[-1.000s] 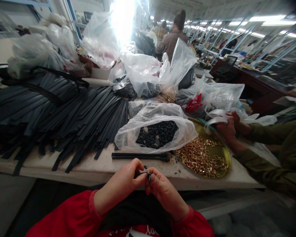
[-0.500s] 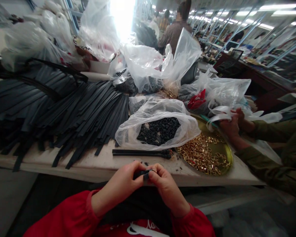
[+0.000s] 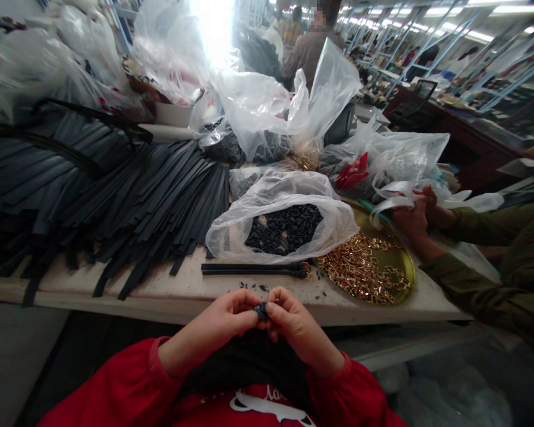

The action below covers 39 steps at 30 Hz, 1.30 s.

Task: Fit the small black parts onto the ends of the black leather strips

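Note:
In front of the table edge, my left hand (image 3: 228, 314) and my right hand (image 3: 290, 315) meet with bent, closed fingers. Between their fingertips is the end of a black strap (image 3: 260, 311), folded or looped. The fingers cover most of it, so its full shape is hidden. Just beyond my hands, finished-looking black straps with gold ends (image 3: 249, 269) lie side by side on the table. Behind those sits an open clear plastic bag (image 3: 225, 231) containing many small black loops (image 3: 289, 228). A round gold-coloured tray (image 3: 407, 261) on the right carries a heap of gold metal buckles (image 3: 360, 267).
Long black strips (image 3: 160, 201) cover the table's left side, some hanging over the front edge. Filled plastic bags (image 3: 253, 107) stand at the back. At right, a co-worker's hands (image 3: 413, 216) hold white ribbon-like strips (image 3: 394, 198). Small black scraps dot the table (image 3: 231, 287).
The gold metal bit that showed at my right fingertips is out of sight. My right fingers have shifted round the strap end and now pinch it upright against my left fingers.

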Each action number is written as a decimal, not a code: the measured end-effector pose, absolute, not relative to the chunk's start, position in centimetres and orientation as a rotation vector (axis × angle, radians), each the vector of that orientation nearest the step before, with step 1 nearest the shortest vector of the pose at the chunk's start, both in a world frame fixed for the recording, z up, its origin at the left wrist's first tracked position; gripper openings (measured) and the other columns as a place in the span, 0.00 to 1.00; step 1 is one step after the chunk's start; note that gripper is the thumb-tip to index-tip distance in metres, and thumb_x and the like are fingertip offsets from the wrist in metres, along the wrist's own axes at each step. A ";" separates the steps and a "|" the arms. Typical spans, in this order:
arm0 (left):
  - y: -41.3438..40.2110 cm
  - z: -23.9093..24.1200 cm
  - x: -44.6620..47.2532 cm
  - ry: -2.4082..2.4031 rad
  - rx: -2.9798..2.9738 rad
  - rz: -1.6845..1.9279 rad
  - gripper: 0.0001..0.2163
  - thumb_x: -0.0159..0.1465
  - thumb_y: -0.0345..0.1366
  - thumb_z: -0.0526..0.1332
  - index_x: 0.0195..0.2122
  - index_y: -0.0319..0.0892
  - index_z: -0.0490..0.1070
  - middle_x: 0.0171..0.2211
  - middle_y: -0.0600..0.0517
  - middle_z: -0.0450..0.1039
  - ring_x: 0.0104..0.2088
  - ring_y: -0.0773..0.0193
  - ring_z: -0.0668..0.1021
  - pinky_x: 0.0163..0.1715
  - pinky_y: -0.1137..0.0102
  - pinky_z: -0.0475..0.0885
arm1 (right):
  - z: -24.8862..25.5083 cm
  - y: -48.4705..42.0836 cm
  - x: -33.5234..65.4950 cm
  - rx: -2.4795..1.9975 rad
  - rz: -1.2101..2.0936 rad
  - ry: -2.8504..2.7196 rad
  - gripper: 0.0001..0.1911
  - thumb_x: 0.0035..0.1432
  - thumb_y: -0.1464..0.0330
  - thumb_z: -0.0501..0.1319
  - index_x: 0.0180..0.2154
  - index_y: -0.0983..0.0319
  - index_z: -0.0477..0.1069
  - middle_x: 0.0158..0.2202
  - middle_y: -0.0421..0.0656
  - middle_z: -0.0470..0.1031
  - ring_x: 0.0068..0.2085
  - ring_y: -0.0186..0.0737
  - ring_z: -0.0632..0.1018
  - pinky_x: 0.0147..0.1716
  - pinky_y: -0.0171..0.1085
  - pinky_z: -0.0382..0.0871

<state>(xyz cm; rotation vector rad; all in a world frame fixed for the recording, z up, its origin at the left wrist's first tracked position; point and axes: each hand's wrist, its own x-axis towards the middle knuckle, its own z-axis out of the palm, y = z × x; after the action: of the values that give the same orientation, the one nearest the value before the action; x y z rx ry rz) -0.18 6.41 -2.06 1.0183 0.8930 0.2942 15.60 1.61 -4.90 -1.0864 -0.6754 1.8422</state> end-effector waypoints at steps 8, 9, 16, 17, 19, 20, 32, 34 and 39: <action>6.5 -1.2 -0.4 0.837 1.180 0.210 0.11 0.56 0.37 0.57 0.38 0.37 0.68 0.31 0.53 0.72 0.31 0.67 0.72 0.26 0.75 0.63 | -3.9 1.2 16.3 -1.325 1.705 -1.035 0.07 0.52 0.65 0.58 0.29 0.61 0.60 0.22 0.35 0.68 0.20 0.26 0.63 0.18 0.27 0.54; 6.5 -1.3 -0.5 0.842 1.215 0.190 0.11 0.56 0.37 0.57 0.38 0.38 0.68 0.31 0.53 0.72 0.32 0.67 0.72 0.28 0.75 0.64 | -3.6 1.2 16.4 -1.390 1.613 -1.194 0.05 0.53 0.67 0.57 0.28 0.61 0.61 0.22 0.35 0.67 0.21 0.26 0.63 0.19 0.27 0.54; 6.3 -1.1 -0.9 0.847 1.477 0.097 0.11 0.56 0.32 0.55 0.40 0.40 0.69 0.36 0.53 0.73 0.36 0.65 0.74 0.36 0.73 0.68 | -3.0 0.7 17.1 -1.459 1.447 -1.603 0.04 0.54 0.70 0.54 0.27 0.62 0.63 0.24 0.35 0.64 0.27 0.29 0.64 0.25 0.29 0.56; 6.2 -0.9 -0.9 0.827 1.484 0.097 0.12 0.56 0.31 0.54 0.41 0.40 0.69 0.37 0.53 0.73 0.37 0.65 0.74 0.37 0.73 0.68 | -3.2 0.6 17.0 -1.461 1.479 -1.565 0.05 0.55 0.69 0.54 0.27 0.62 0.62 0.24 0.35 0.64 0.26 0.29 0.63 0.25 0.29 0.56; 6.0 -0.8 -0.9 0.809 1.484 0.110 0.14 0.55 0.29 0.53 0.43 0.41 0.67 0.39 0.53 0.73 0.39 0.64 0.74 0.40 0.72 0.68 | -3.4 0.4 16.9 -1.467 1.481 -1.558 0.05 0.54 0.69 0.54 0.27 0.62 0.62 0.24 0.35 0.64 0.27 0.29 0.63 0.25 0.29 0.57; 5.8 -1.0 -0.8 0.818 1.487 0.119 0.14 0.55 0.29 0.53 0.43 0.41 0.67 0.40 0.53 0.73 0.40 0.64 0.74 0.40 0.72 0.68 | -3.4 0.4 16.7 -1.471 1.449 -1.598 0.04 0.54 0.70 0.54 0.27 0.62 0.61 0.24 0.35 0.63 0.27 0.29 0.64 0.26 0.29 0.56; 6.0 -1.2 -1.3 0.890 1.526 0.089 0.10 0.57 0.39 0.56 0.36 0.40 0.71 0.32 0.54 0.75 0.32 0.65 0.74 0.29 0.75 0.66 | -3.5 -0.3 17.2 -1.378 1.692 -1.377 0.10 0.59 0.62 0.50 0.38 0.61 0.61 0.28 0.38 0.70 0.24 0.29 0.68 0.23 0.30 0.61; 5.9 -1.5 -1.1 0.925 1.537 0.083 0.10 0.56 0.40 0.57 0.34 0.40 0.71 0.31 0.54 0.75 0.31 0.65 0.74 0.28 0.75 0.65 | -3.7 -0.5 17.0 -1.430 1.490 -1.549 0.08 0.59 0.65 0.50 0.39 0.60 0.62 0.31 0.40 0.71 0.30 0.33 0.71 0.28 0.32 0.64; 6.0 -2.3 -0.2 0.951 1.736 0.094 0.07 0.56 0.36 0.57 0.32 0.41 0.72 0.28 0.56 0.73 0.29 0.66 0.73 0.26 0.76 0.62 | -4.6 -1.3 16.4 -1.450 1.169 -1.758 0.11 0.59 0.70 0.50 0.44 0.58 0.60 0.41 0.42 0.71 0.42 0.36 0.72 0.41 0.36 0.64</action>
<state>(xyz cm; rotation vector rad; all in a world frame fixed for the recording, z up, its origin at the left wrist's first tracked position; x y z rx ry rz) -0.17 6.02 -2.32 1.7364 0.9513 0.0945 16.44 -1.27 -4.55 -1.4498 -1.7579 1.1687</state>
